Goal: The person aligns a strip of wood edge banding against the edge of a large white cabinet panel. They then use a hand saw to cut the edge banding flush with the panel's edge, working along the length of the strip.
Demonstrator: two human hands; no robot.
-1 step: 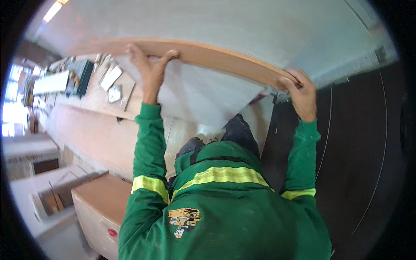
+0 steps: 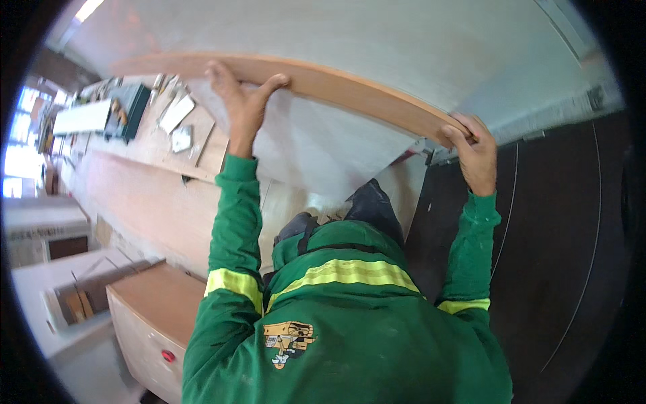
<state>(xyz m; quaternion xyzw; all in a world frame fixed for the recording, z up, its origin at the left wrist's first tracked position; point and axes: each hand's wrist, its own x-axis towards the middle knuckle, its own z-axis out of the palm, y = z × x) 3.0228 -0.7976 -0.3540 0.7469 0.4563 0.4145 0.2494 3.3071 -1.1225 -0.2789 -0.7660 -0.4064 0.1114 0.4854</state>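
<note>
Person in a green jacket with yellow reflective bands holds a large board (image 2: 323,135) by its upper edge, both arms raised. The board's edge is light brown wood; its broad face is pale grey-white.

Left hand (image 2: 239,101): fingers wrapped over the top edge of the board, thumb spread along the edge toward the right. Closed on the board. The hooked grip looks suited to carrying the board's weight and keeping it from tipping.

Right hand (image 2: 474,151): fingers curled over the same edge, close to the board's right corner, closed on it. With the hands well apart along the edge, the wide sheet is likely easier to steady against twisting.

The board stands in front of the person's body, tilted, its lower part hidden behind the jacket.

Left of the board: a long tabletop (image 2: 134,175) with small tools and papers. Below-left of the board: a wooden cabinet (image 2: 151,303). Right of the board: a dark floor mat (image 2: 565,256).
</note>
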